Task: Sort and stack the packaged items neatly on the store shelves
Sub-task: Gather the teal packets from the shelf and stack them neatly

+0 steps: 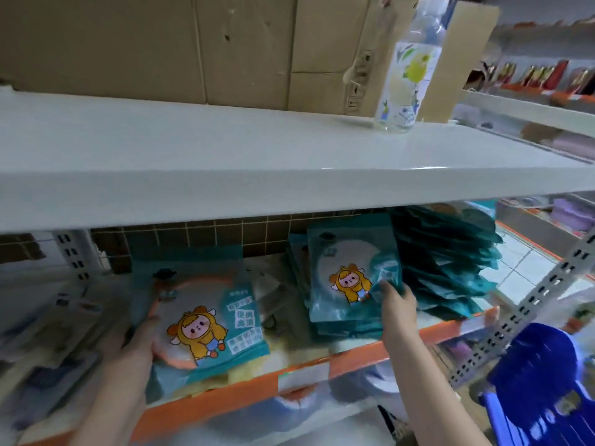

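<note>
A teal packet (206, 320) with a yellow cartoon figure lies tilted on the lower shelf (354, 355); my left hand (138, 342) grips its left edge. Right of it stands a low stack of the same teal packets (347, 278), and my right hand (397, 304) holds the top packet at its right edge, thumb on its face. Behind and right of the stack, several more teal packets (447, 262) lean in a fanned row.
A white upper shelf (225, 175) overhangs the packets, carrying a clear bottle (409, 72) and cardboard boxes (161, 43). A slotted metal upright (531, 300) stands at right, a blue plastic stool (544, 387) beside it. Pale flat packets (64, 320) lie at left.
</note>
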### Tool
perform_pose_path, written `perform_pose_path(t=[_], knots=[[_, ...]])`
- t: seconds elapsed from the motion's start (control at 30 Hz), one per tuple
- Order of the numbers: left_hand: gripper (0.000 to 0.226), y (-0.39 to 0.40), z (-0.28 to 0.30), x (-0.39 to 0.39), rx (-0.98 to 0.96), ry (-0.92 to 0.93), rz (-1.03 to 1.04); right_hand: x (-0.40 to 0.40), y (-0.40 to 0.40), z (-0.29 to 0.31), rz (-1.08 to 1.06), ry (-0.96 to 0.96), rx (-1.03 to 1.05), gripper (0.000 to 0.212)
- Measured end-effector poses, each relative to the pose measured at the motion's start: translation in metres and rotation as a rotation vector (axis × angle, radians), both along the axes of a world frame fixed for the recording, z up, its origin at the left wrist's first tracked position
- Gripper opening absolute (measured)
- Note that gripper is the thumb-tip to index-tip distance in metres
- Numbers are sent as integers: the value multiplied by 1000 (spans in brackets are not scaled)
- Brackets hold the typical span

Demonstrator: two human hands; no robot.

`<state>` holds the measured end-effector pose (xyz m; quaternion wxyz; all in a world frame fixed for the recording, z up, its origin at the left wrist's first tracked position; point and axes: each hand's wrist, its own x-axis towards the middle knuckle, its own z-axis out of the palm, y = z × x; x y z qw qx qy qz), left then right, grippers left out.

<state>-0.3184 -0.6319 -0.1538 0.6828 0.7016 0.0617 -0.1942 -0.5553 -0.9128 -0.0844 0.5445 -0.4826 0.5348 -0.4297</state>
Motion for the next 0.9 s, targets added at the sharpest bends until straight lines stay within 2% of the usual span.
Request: perform_pose_path(t=[0.13, 0.23, 0.3, 0.37, 0.43, 0.5, 0.57, 0.63, 0.7, 0.73, 0.77, 0.83, 0.87, 0.9], knots=[[26, -26, 44, -51, -73, 51, -9, 9, -47, -3, 153, 128, -59, 46], [17, -53, 57, -74, -149, 99, 52, 7, -69, -12, 304, 500, -325, 55], [16, -76, 61, -82, -173, 74, 80, 3, -79, -24, 400, 761, -513, 44], [25, -103, 65, -89, -168, 70, 58, -3, -88, -36, 472, 864, -633, 32], [28, -134, 74, -97, -120, 75, -5, -8, -95, -42, 537, 785, -631, 30], [34, -164, 85, -107, -81, 45, -108, -15, -98, -37, 578, 583, -477, 32], [34, -195, 91, -114, -66, -61, -200, -22, -97, -29, 566, 399, -323, 34], [36, -221, 94, -117, -47, -147, -263, -28, -96, -25, 531, 274, -222, 39], [27, -243, 86, -117, 49, -176, -290, -31, -95, -23, 525, 203, -181, 45], [21, -253, 78, -115, 118, -208, -284, -31, -95, -23, 541, 223, -199, 47], [28, -257, 71, -113, 205, -240, -295, -31, -97, -25, 568, 281, -241, 50], [66, -260, 43, -104, 411, -332, -355, -32, -100, -30, 611, 437, -393, 60], [80, -258, 37, -104, 480, -380, -387, -33, -102, -34, 619, 514, -500, 60], [84, -255, 36, -107, 471, -402, -428, -33, -103, -38, 619, 595, -623, 54]])
